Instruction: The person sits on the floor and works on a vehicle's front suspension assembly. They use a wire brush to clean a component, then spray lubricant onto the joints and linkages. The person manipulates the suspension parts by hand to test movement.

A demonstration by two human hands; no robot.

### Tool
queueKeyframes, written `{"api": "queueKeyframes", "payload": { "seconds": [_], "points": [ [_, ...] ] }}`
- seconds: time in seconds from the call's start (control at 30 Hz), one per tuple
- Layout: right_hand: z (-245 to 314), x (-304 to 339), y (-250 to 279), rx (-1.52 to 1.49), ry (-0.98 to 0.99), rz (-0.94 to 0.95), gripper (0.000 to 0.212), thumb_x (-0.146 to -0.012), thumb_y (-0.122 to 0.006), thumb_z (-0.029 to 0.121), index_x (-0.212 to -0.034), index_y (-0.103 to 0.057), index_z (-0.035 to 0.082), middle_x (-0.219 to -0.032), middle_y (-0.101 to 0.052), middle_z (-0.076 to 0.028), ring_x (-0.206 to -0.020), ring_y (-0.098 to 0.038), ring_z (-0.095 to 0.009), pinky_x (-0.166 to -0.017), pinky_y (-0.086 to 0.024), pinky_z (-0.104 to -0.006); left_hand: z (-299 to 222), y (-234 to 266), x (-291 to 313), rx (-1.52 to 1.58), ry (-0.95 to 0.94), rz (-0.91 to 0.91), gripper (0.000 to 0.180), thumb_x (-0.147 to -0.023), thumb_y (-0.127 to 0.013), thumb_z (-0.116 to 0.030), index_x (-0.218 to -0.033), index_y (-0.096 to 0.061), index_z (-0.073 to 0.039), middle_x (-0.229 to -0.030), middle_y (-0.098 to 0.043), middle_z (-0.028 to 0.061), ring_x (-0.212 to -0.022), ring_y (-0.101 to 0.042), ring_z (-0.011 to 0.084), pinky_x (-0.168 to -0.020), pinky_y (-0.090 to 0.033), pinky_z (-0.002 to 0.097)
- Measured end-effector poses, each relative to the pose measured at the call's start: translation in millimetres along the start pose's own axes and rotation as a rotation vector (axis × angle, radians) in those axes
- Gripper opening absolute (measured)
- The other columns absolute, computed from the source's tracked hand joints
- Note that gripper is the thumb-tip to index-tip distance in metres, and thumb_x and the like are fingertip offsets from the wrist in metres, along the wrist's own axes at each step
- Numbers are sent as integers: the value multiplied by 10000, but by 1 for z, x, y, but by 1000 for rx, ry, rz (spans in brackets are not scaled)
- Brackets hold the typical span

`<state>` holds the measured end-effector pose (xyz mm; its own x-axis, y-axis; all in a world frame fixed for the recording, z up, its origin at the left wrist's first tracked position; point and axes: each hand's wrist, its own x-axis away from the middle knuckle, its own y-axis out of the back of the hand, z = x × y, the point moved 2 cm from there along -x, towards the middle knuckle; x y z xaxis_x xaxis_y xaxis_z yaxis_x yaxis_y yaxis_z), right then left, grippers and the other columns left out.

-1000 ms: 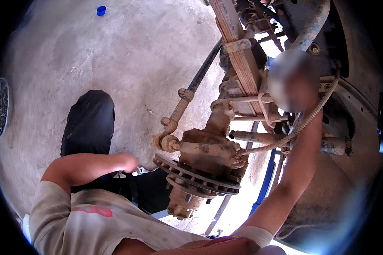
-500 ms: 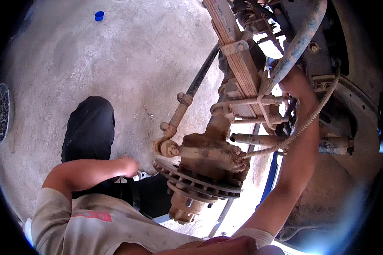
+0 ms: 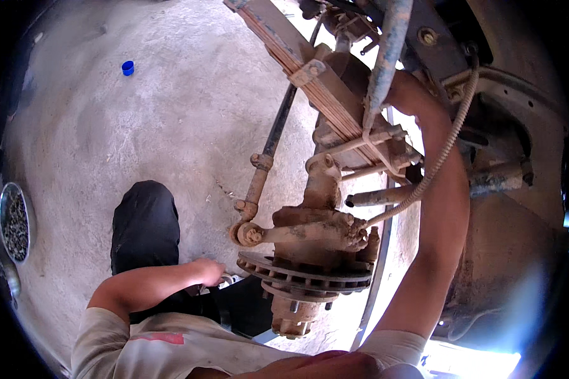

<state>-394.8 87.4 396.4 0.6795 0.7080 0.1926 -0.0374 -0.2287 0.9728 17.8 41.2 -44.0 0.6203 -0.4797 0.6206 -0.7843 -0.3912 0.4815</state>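
Note:
My left hand (image 3: 210,271) rests low beside my thigh, its fingers closed around something pale and metallic that is mostly hidden. My right arm reaches up past the hub. Behind a worn grey-blue tube (image 3: 389,57) and beside the rusty leaf spring (image 3: 335,104) is my right hand (image 3: 403,93). Its fingers are hidden there, so their grip does not show. Below stands the muddy steering knuckle (image 3: 316,230) with a brake disc (image 3: 310,273) and hub (image 3: 291,316). A ribbed hose (image 3: 452,151) crosses in front of my right forearm.
A tie rod (image 3: 275,132) runs along the spring's left side. A shock absorber (image 3: 379,197) lies crosswise under the hose. On the concrete floor are a blue cap (image 3: 128,67) and, far left, a metal bowl (image 3: 28,237) of small dark parts.
The whole view has shifted, so the floor items sit lower and the spring lies further left. My right hand has gone further behind the tube. My left hand stays beside my thigh.

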Motion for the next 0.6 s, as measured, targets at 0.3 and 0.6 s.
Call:
{"api": "queueKeyframes", "payload": {
  "seconds": [0.3, 0.6],
  "points": [
    [-14, -8, -3, 95, 11, -44, 298, -857, -653, 111, -1118, -585, -16, -1077, -663, -171, -970, -641, -272, -856, -498, -377, -2, 3, 1, -41, -6, -8, 430, -859, -601, -370, -1163, -588, -65, -1115, -634, 212, -1033, -614, 383, -856, -497, 490],
    [-5, -4, 6, 147, 67, 15, 457, -886, -642, 292, -1196, -558, -34, -1153, -608, -259, -1099, -592, -352, -930, -458, -431, -5, 4, 1, 0, 26, 39, 395, -861, -591, -342, -1136, -594, -59, -1051, -654, 216, -1006, -622, 394, -850, -493, 502]
  ]
}}
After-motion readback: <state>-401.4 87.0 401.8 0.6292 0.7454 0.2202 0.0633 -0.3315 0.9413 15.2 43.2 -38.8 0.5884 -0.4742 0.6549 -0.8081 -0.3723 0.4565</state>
